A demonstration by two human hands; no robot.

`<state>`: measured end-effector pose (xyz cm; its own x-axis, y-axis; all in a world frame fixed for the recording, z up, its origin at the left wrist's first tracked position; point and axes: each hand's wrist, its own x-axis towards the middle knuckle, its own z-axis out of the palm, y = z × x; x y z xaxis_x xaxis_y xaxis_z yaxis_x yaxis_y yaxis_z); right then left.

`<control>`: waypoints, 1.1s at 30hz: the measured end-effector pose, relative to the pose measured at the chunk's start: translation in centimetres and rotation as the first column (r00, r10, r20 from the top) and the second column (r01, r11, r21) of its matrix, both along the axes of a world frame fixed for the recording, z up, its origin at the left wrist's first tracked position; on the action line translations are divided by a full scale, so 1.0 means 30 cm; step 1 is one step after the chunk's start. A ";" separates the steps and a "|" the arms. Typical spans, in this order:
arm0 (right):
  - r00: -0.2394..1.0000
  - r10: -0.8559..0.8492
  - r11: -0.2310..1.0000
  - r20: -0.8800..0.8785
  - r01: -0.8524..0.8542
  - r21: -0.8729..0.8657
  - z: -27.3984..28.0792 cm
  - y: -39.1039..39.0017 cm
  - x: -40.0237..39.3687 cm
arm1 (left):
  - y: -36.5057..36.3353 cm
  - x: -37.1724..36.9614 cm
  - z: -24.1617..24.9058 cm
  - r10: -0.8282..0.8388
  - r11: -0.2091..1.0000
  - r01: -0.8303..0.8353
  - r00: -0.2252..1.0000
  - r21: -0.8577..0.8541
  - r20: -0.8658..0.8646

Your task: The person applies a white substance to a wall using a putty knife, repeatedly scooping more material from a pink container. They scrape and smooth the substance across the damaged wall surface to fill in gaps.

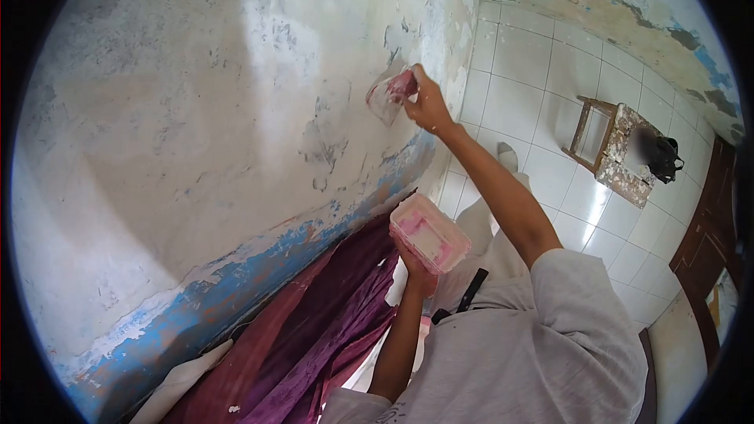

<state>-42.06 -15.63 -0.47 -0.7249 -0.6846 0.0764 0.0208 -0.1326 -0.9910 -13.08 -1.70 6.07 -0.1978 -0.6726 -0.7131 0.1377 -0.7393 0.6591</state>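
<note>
My right hand [428, 102] is closed on a scraper [402, 85] with a reddish-pink grip part and a thin blade lying against the patchy off-white wall [196, 94]. Around the blade the wall shows grey marks. Lower down, my left hand [410, 255] holds a pink-stained plastic tub [430, 234] from beneath, its open side turned up. White and pink residue covers the inside of the tub.
Purple and maroon cloth [314, 322] lies along the foot of the wall, beneath a peeling blue band [236, 271]. On the white tiled floor [514, 59] stands a paint-spattered stool [624, 177] with a black item [664, 159] on it. A brown door [707, 220] is at right.
</note>
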 end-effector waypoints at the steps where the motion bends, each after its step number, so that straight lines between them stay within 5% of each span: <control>1: 0.996 -0.058 0.998 -0.071 0.058 0.001 -0.008 -0.010 -0.021 | 0.004 -0.006 0.009 0.002 1.000 -0.002 1.000 -0.009 -0.005; 9: 0.971 -0.227 0.971 0.081 0.232 -0.056 -0.091 0.036 -0.111 | 0.029 0.031 -0.010 0.003 1.000 -0.004 1.000 0.016 0.007; 13: 0.994 0.046 0.976 0.101 -0.023 -0.216 -0.043 0.082 0.002 | 0.032 0.043 -0.014 -0.006 1.000 0.006 1.000 -0.003 0.003; 17: 0.989 0.133 0.990 -0.061 -0.135 -0.037 0.089 0.057 0.035 | 0.042 0.082 -0.042 0.045 0.999 -0.046 0.999 0.029 0.013; 21: 0.997 -0.067 0.993 -0.042 0.062 -0.104 -0.028 -0.042 -0.076 | 0.035 0.145 -0.121 0.026 0.999 -0.027 0.999 -0.047 -0.026; 23: 0.981 -0.160 0.985 -0.105 0.165 0.042 -0.067 -0.038 -0.176 | 0.038 0.141 -0.124 0.021 1.000 -0.021 0.999 -0.017 -0.027; 25: 0.976 -0.212 0.976 0.052 0.215 -0.042 -0.082 -0.034 -0.236 | 0.057 0.151 -0.117 0.025 1.000 -0.025 0.999 0.018 -0.019; 29: 0.994 0.104 0.970 -0.024 -0.107 -0.218 -0.032 0.058 -0.120 | 0.055 0.101 -0.065 0.024 1.000 -0.025 0.999 -0.011 -0.031; 31: 0.948 0.316 0.939 0.035 -0.307 -0.154 0.170 0.118 -0.028 | 0.031 0.125 -0.108 0.007 1.000 -0.006 0.999 0.019 -0.052; 33: 0.965 0.245 0.957 -0.089 -0.256 -0.136 0.142 0.081 0.060 | 0.015 0.129 -0.113 0.001 1.000 0.001 0.998 0.027 -0.069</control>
<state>-40.25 -13.19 3.78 -0.5209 -0.8212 0.2330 0.0029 -0.2746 -0.9616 -9.21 -1.25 2.67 -0.2475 -0.6533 -0.7155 0.1823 -0.7567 0.6278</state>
